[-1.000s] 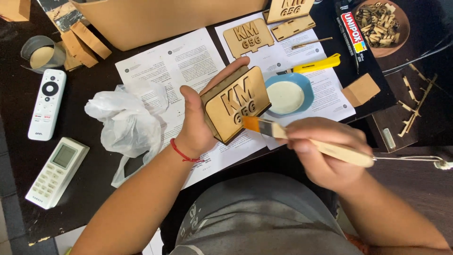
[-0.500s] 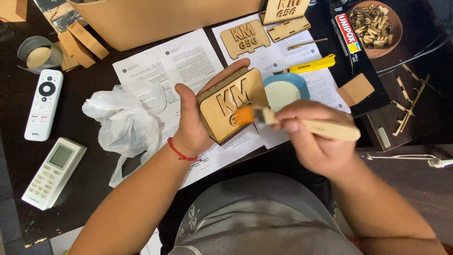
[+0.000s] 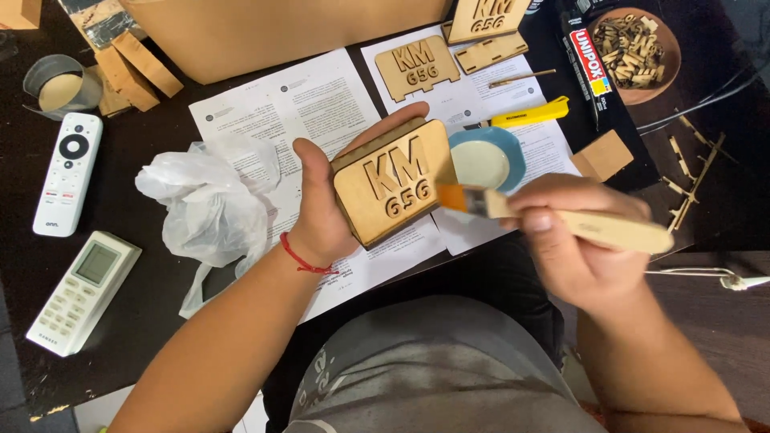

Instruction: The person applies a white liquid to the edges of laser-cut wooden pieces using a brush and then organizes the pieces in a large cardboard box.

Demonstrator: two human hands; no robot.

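Two bare hands are busy over a black table [image 3: 152,321], seen from the head camera looking down. The left hand [image 3: 321,212] is wrapped around a small light-brown wooden box with cut-out letters and numbers on its front [image 3: 393,192], thumb on the near side and fingers behind, tilting it up off the table. The right hand [image 3: 573,240] pinches a flat wooden-handled paintbrush with orange bristles [image 3: 553,216]. The bristle tip touches the right edge of the wooden box.

Just behind the wooden box, a little to its right, sits a round blue dish of pale cream glue [image 3: 485,160] on white printed paper sheets [image 3: 321,104]. A crumpled clear plastic bag [image 3: 208,208] lies just left of the box. Farther left of the box are a white remote with a round button ring [image 3: 68,172] and a bigger white remote with a small screen [image 3: 80,293]. A yellow utility knife [image 3: 529,112] lies behind the box, past the dish. A brown bowl of little wood pieces [image 3: 634,52] sits well apart, far back and right of the box.
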